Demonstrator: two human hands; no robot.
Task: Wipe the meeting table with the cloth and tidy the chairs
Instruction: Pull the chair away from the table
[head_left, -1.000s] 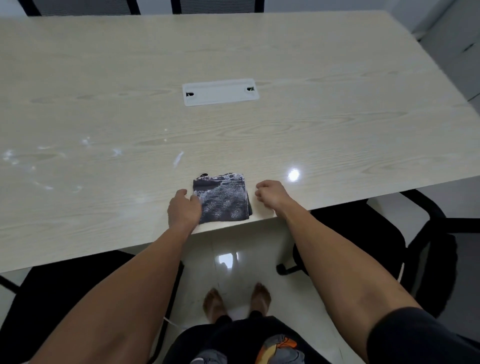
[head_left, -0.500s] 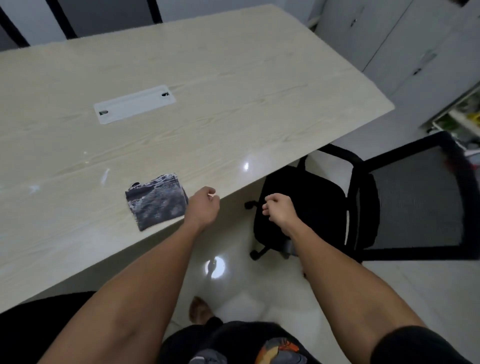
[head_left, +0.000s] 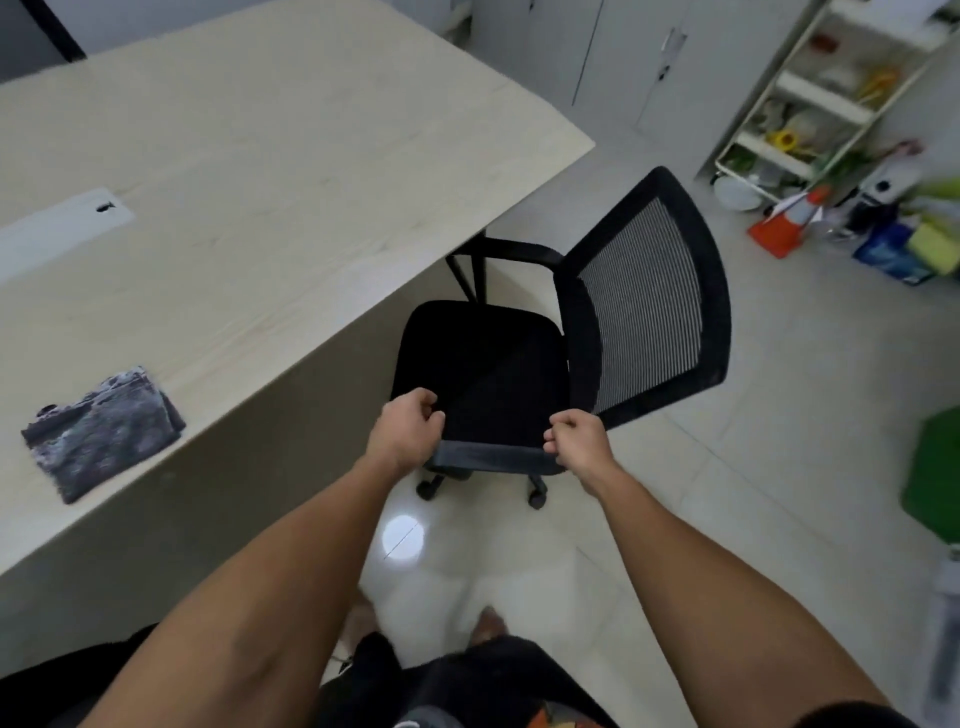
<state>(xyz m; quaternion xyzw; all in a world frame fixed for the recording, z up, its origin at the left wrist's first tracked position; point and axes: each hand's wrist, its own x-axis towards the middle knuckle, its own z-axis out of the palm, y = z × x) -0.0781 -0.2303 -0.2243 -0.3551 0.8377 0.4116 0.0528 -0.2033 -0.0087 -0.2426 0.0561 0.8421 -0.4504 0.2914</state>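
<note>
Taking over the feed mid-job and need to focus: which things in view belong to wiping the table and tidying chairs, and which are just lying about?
Part of the job:
- meeting table
- grey cloth, folded near the table edge
- black mesh office chair
- left hand and right hand, at the seat's near edge

Just lying about:
- white shelf rack
- orange cone
- blue pack

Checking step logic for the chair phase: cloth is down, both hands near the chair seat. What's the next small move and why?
Probably close both hands on the seat edge and roll the chair toward the table. The left hand and right hand sit with curled fingers at the seat's near edge; whether they grip yet is unclear. The chair stands turned sideways, mostly out from under the table. The cloth lies folded on top.
</note>
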